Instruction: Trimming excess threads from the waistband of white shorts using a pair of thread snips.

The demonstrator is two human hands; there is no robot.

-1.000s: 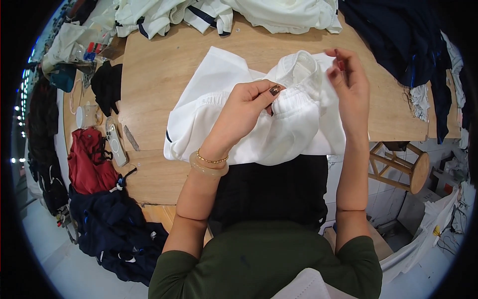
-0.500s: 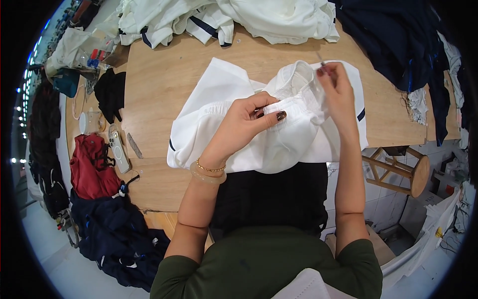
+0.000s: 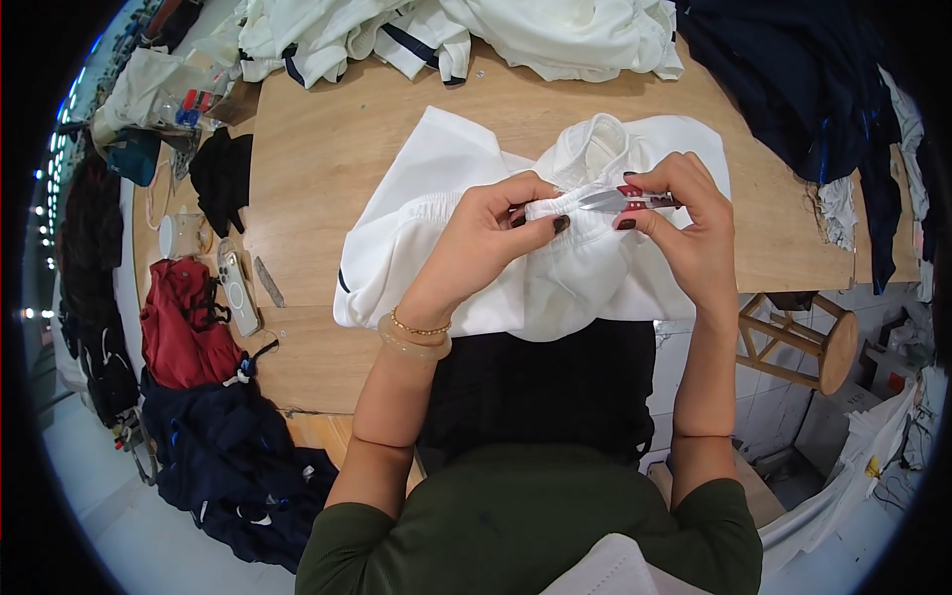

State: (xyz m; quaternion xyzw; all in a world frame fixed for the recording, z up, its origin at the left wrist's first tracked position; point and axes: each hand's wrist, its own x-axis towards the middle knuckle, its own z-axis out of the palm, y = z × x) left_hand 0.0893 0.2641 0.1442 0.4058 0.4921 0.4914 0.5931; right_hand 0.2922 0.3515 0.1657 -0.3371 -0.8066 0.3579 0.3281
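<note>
Far to my left, a red bag (image 3: 183, 327) and a heap of dark navy clothing (image 3: 223, 466) lie off the edge of the desk (image 3: 327, 149), out of the working area. On the desk's left margin I see a phone (image 3: 238, 293) lying flat and a black cloth (image 3: 222, 178) beside it, both well apart from the work, probably parked there so the middle stays free.

Moving in, my left hand (image 3: 496, 233) is closed in a pinch on the gathered waistband of the white garment (image 3: 446, 238), thumb and fingers clamped on the fabric. I judge it holds the band taut so that the seam stands up and the blades can reach it cleanly. The garment itself is spread across the middle of the desk, its lower edge hanging over the near rim toward my lap.

Just to the right, my right hand (image 3: 684, 218) is wrapped shut around small thread snips (image 3: 620, 198) with red grips, their metal tips pointing left along the waistband, touching or nearly touching the fabric just beside my left fingertips. The two hands sit close together so the cut lands where the cloth is stretched.

Further right, dark navy garments (image 3: 793, 89) drape over the desk's far corner, and a wooden stool (image 3: 808, 342) stands below the edge.
</note>
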